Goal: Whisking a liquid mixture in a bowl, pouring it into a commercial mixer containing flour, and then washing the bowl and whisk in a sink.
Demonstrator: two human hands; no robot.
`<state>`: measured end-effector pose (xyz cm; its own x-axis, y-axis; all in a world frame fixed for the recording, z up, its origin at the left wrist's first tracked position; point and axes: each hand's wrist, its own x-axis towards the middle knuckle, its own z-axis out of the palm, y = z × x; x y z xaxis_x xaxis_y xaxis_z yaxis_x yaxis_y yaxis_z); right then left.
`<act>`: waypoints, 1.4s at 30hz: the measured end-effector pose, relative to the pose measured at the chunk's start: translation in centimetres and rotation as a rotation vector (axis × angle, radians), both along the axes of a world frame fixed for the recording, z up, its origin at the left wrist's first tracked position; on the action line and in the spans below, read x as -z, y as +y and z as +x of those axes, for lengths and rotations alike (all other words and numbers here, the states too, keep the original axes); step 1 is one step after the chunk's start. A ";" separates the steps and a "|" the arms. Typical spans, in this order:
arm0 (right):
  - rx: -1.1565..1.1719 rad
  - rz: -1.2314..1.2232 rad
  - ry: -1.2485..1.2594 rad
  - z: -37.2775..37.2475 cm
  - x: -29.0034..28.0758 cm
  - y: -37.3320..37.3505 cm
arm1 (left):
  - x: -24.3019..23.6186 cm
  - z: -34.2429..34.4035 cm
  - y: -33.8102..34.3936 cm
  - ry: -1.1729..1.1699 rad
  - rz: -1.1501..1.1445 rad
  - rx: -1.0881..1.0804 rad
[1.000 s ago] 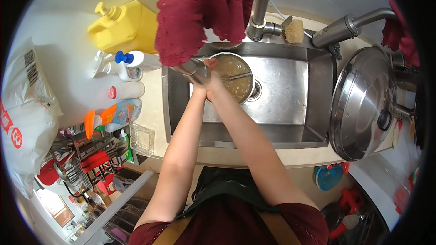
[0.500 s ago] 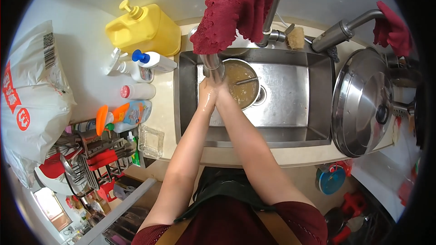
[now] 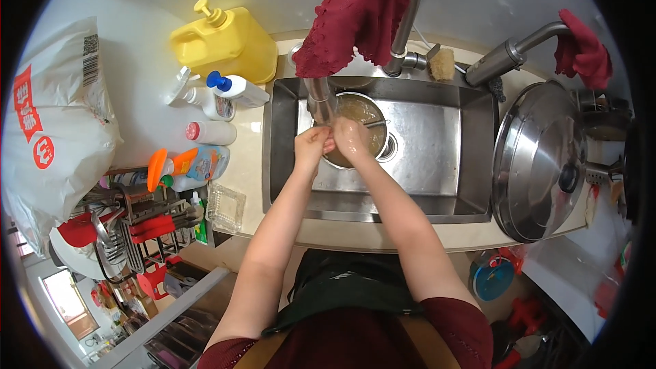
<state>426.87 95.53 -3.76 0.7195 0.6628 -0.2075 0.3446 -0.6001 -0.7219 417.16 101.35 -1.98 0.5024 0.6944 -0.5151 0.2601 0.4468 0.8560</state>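
My left hand (image 3: 312, 144) and my right hand (image 3: 351, 139) meet below the mouth of the steel faucet (image 3: 322, 104), over the left side of the sink (image 3: 471, 143). Both look wet, and the fingers of each are curled in, touching the other hand's. I make out nothing held between them. Beneath them sits a round metal pot (image 3: 383, 118) of cloudy brownish liquid, its near left part covered by my hands. A metal handle (image 3: 375, 123) sticks out of the liquid. A dark red cloth (image 3: 359, 17) hangs over the faucet's neck.
Left of the sink stand a yellow pump jug (image 3: 229, 44), several cleaning bottles (image 3: 209, 134) and a clear plastic tray (image 3: 225, 208). A large steel lid (image 3: 540, 164) leans at the right. Behind the sink are a sponge (image 3: 443, 65) and a second faucet (image 3: 497, 61).
My hands have moved slightly apart: pressed together under the faucet before, they now touch only at the fingers. The right hand has shifted right, over the pot. The view has tilted a little.
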 end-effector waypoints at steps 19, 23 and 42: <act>0.129 0.372 0.617 8.2 2.9 -9.4 | -2.0 0.8 -0.3 0.012 0.090 -0.104; 0.332 0.587 0.162 15.6 4.5 -8.0 | -2.7 0.0 -0.6 -0.047 0.084 -0.124; -0.547 0.575 0.611 13.7 -15.0 -11.8 | -18.5 -7.9 -4.2 -0.094 0.414 0.771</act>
<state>440.53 83.77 11.23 0.1628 0.9865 0.0162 -0.0578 0.0259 -0.9980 409.27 97.12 16.51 0.9360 0.2661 -0.2303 0.2818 -0.1749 0.9434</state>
